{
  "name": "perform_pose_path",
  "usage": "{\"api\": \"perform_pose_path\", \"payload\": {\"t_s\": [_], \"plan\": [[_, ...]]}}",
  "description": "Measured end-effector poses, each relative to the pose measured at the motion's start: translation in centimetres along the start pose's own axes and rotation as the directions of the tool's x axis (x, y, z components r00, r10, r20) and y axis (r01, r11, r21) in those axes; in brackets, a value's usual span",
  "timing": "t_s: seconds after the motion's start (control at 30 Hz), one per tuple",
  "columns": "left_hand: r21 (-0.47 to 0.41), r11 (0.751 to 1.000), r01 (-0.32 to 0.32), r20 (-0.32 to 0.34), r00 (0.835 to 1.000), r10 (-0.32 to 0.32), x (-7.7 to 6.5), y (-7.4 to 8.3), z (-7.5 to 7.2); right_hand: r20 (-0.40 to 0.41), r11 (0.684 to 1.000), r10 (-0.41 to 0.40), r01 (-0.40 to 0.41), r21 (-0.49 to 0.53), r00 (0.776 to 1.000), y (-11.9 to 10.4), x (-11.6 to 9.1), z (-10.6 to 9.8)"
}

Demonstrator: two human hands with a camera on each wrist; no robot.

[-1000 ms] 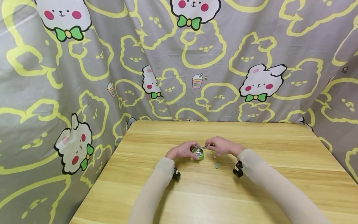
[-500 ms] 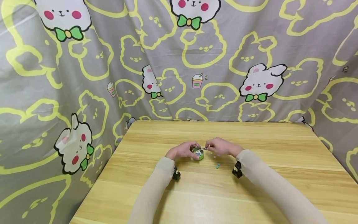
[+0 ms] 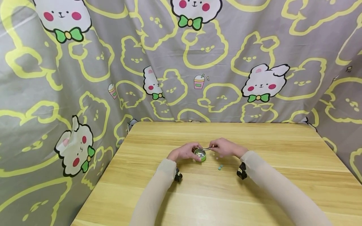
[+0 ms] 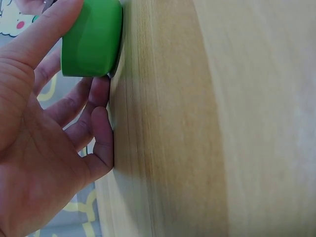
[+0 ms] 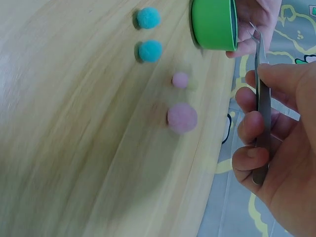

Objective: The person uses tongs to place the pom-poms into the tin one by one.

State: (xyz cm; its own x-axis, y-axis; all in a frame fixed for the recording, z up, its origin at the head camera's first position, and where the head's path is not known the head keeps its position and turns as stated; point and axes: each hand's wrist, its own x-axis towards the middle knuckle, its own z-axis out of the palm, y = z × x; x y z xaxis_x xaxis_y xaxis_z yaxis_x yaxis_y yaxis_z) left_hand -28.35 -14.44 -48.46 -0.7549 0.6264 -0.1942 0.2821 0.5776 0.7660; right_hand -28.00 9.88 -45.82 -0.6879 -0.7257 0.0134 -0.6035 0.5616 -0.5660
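My left hand (image 3: 186, 151) grips a round green tin (image 4: 91, 42) on the table, thumb on its near side and fingers behind it. Small pale and coloured pieces (image 3: 200, 154) lie inside the tin, too small to tell apart in the head view. Slim metal tweezers (image 5: 262, 108) are pinched between the thumb and fingers of my right hand (image 3: 226, 147). Their bent tips stand slightly apart, with nothing visible between them, by the tin's rim. Below my right hand lie two turquoise pom-poms (image 5: 149, 51), a small pink pom-pom (image 5: 180, 80) and a larger pink pom-pom (image 5: 182, 118).
The wooden table (image 3: 186, 201) reaches back to a grey curtain (image 3: 181, 53) with cartoon print. Something pale yellow (image 5: 192, 83) shows faintly behind the small pink pom-pom.
The tweezers dipped into the tin half a second ago and have since risen slightly to the right with my right hand. My left hand and the tin have stayed in place.
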Motion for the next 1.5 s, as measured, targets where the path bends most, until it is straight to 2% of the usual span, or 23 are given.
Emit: {"api": "perform_pose_path", "payload": {"t_s": [0.23, 0.57, 1.13, 1.5], "plan": [[0.002, 1.0, 0.007, 0.003, 1.0, -0.007, 0.0, 0.1, 0.1, -0.018, 1.0, -0.002, 0.002, -0.018, 1.0, 0.9, -1.2, -0.6], [0.002, 1.0, 0.017, -0.002, 1.0, -0.017, -0.2, 0.4, 0.1, -0.046, 0.994, -0.074, 0.07, -0.087, 0.996, 1.7, -3.6, -1.4], [0.001, 1.0, 0.021, -0.003, 1.0, -0.021, -0.3, 0.3, 0.1, -0.054, 0.979, -0.144, 0.135, -0.152, 0.988, 2.1, -7.4, -0.8], [0.011, 1.0, 0.007, 0.0, 1.0, -0.007, -0.1, 0.3, 0.1, -0.023, 0.988, -0.095, 0.091, -0.126, 0.995, 2.8, -8.4, 0.1]]}}
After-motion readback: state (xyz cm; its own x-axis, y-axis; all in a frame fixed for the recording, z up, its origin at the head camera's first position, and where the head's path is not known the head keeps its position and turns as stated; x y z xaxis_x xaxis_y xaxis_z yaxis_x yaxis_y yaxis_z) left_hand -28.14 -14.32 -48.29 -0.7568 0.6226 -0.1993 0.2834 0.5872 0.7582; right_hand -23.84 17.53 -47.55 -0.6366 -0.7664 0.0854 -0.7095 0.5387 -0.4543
